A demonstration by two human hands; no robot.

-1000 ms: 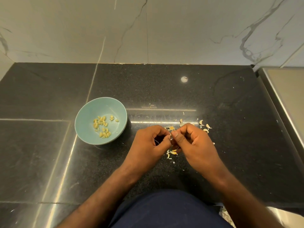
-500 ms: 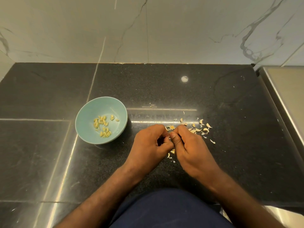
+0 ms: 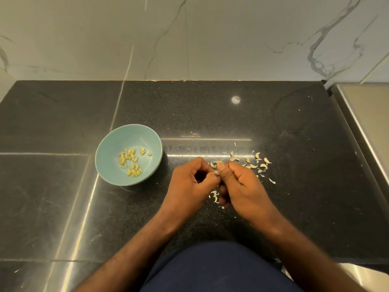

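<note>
Black speckled stone forms the tabletop (image 3: 210, 114), which runs back to a pale marble-veined wall (image 3: 231, 39); a brushed steel surface (image 3: 368, 114) adjoins it on the right.

Both hands meet near the middle of the tabletop, just in front of the person's dark blue garment (image 3: 210, 270). The left hand (image 3: 189, 186) is curled, with its thumb and forefinger tips closed on a small pale seed (image 3: 216, 172). The right hand (image 3: 244, 186) faces it, its thumb pressed against the same seed from the other side and its other fingers (image 3: 224, 199) folded under the palm. The seed sits exactly between the two thumb tips, lifted slightly off the stone; most of it is hidden, so I cannot tell whether it is split.

Left of the hands and a little farther back stands a round teal bowl (image 3: 117, 140), upright, with a loose cluster of yellowish kernels (image 3: 130, 163) on its bottom. Broken husks (image 3: 252, 163) lie scattered on the stone just beyond and to the right of the right hand, and a few more lie beneath the gap between the hands.
</note>
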